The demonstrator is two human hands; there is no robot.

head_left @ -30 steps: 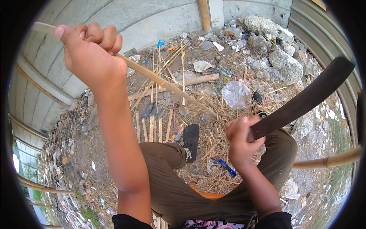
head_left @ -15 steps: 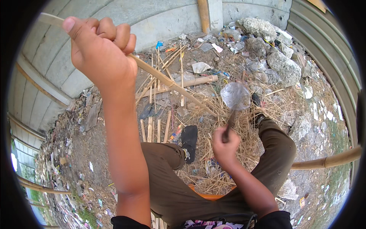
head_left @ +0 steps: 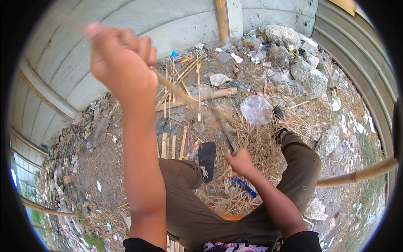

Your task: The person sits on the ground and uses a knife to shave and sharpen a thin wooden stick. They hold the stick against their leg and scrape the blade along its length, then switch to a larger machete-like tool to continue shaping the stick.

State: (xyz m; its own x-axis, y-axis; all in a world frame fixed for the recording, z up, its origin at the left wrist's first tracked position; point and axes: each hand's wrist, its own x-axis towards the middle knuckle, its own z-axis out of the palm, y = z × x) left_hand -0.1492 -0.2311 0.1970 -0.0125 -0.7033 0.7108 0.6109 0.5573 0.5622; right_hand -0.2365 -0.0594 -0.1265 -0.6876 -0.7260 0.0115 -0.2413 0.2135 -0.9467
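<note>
A person seated over littered ground works a thin bamboo strip (head_left: 180,90) with a long blade. The left hand (head_left: 119,63), raised close to the camera and blurred, is closed in a fist around the upper end of the strip, which slants down and to the right from the fist toward the ground between the knees. The right hand (head_left: 241,161), lower and farther from the camera, is clenched around the handle of a machete (head_left: 224,130); its dark blade points up and to the left, and its motion-blurred edge meets the lower part of the strip. Whether blade and strip are actually touching cannot be told through the blur.

Both legs, in olive trousers (head_left: 184,197), spread to either side, with a black sandal (head_left: 206,154) on the left foot. Beneath the hands lies a bed of dry straw (head_left: 260,143) and split bamboo slivers (head_left: 174,145), some lying side by side near the sandal, others fanned out farther off beside a thicker bamboo section (head_left: 214,94). A crumpled clear plastic bag (head_left: 256,110) sits on the straw to the right of the blade, and a small blue object (head_left: 245,187) lies just below the right hand. Grey rocks (head_left: 308,77) are heaped near the corrugated metal wall (head_left: 357,67) at right; a concrete wall (head_left: 138,23) runs along the top and left.
</note>
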